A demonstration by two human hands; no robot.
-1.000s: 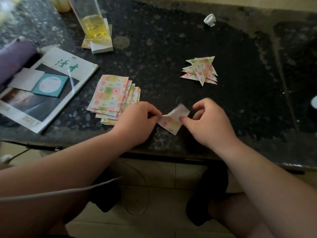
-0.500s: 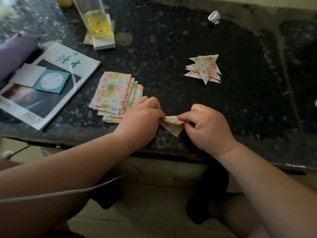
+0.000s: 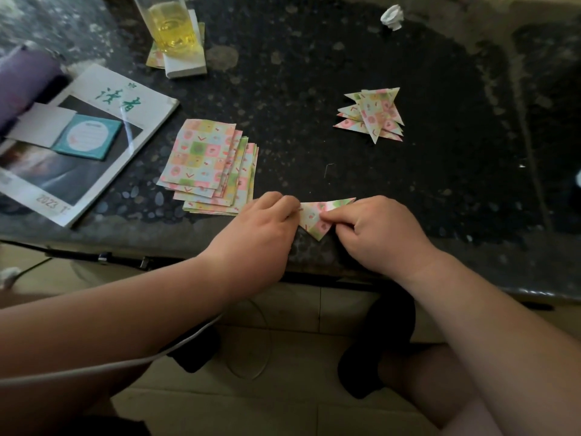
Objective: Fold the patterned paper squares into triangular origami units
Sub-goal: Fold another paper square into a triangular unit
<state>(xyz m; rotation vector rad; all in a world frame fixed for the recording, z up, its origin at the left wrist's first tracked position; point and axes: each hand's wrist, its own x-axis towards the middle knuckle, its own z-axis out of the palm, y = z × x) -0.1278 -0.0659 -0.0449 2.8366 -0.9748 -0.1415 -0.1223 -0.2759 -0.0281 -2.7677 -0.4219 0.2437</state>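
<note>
A patterned paper piece (image 3: 314, 215), folded into a downward-pointing triangle, lies near the front edge of the dark stone table (image 3: 314, 73). My left hand (image 3: 261, 228) pinches its left corner with curled fingers. My right hand (image 3: 380, 231) pinches its right side, thumb on top of the paper. A fanned stack of flat patterned squares (image 3: 207, 165) lies just left of my left hand. A small pile of finished triangular units (image 3: 374, 114) sits farther back on the right.
A magazine (image 3: 78, 143) with a teal notepad (image 3: 88, 138) on it lies at the left. A glass of yellow liquid (image 3: 171, 23) stands on a white block at the back. A crumpled white scrap (image 3: 392, 16) lies far back right.
The paper showed its white underside a second ago; it has been folded over and now lies flatter as a patterned triangle. Both hands have closed in on it.
</note>
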